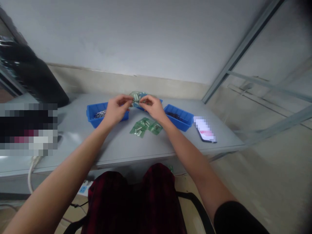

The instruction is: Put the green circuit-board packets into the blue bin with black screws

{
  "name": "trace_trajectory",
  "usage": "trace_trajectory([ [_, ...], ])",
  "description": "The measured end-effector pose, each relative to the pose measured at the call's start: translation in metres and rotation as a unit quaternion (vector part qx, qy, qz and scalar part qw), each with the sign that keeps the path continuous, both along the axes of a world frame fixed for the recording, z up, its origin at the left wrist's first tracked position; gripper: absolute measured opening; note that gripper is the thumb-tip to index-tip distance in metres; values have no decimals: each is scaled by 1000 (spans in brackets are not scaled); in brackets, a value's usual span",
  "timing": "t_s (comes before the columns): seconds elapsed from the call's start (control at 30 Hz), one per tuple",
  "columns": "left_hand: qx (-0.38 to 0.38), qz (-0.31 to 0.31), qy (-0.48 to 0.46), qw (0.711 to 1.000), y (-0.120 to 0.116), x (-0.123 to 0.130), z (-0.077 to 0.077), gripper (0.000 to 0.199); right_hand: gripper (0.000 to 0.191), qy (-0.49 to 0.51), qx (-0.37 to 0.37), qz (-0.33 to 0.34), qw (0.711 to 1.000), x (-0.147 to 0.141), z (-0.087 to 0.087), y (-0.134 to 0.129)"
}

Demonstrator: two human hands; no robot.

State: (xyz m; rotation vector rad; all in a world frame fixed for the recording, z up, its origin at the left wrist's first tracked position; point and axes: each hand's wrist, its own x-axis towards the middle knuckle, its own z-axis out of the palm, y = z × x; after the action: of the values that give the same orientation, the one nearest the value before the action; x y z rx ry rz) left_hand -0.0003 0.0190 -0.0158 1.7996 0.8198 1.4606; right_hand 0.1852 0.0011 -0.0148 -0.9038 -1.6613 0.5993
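Between my two hands, above the middle of the desk, is a small clear green plastic bag [136, 96] with light-coloured pieces showing inside. My left hand [118, 108] pinches its left side with thumb and fingers. On the bag's right side, my right hand [152, 106] is closed in a pinch too. Below the hands lie several similar green bags [146, 126] with small parts in them. Metal pieces fill part of the left blue bin [94, 122], and dark small pieces lie in the right blue bin [182, 124]. A third blue bin [159, 100] is mostly hidden behind my right hand.
A phone [204, 130] with a lit screen lies at the right on the grey desk [117, 149]. On the left stand a large black object [46, 78] and a white cable [30, 175]. A wall rises behind the desk, with a metal frame [240, 45] at right.
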Motion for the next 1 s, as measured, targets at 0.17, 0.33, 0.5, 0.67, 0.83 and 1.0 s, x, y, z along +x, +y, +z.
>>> trace_trajectory([
  [0.17, 4, 3, 19, 1000, -3, 0, 3, 28, 17, -20, -15, -14, 1000, 0, 1, -2],
  [0.33, -12, 16, -4, 1000, -6, 0, 4, 54, 16, -29, -12, -30, 999, -1, 1, -1],
  [0.5, -12, 22, 20, 999, -6, -1, 4, 39, 21, -67, 47, -66, 994, -1, 4, -5],
  [0.67, 63, 24, 88, 994, -11, -1, 5, 29, 36, -52, -25, -5, 998, -6, 7, -14],
  [0.83, 129, 10, 192, 973, -20, 2, 7, 32, 34, -12, -66, 31, 997, -9, 4, -14],
  [1.0, 101, 9, 182, 978, -25, 1, 10, 31, 31, -27, -24, -62, 997, 7, 8, -4],
])
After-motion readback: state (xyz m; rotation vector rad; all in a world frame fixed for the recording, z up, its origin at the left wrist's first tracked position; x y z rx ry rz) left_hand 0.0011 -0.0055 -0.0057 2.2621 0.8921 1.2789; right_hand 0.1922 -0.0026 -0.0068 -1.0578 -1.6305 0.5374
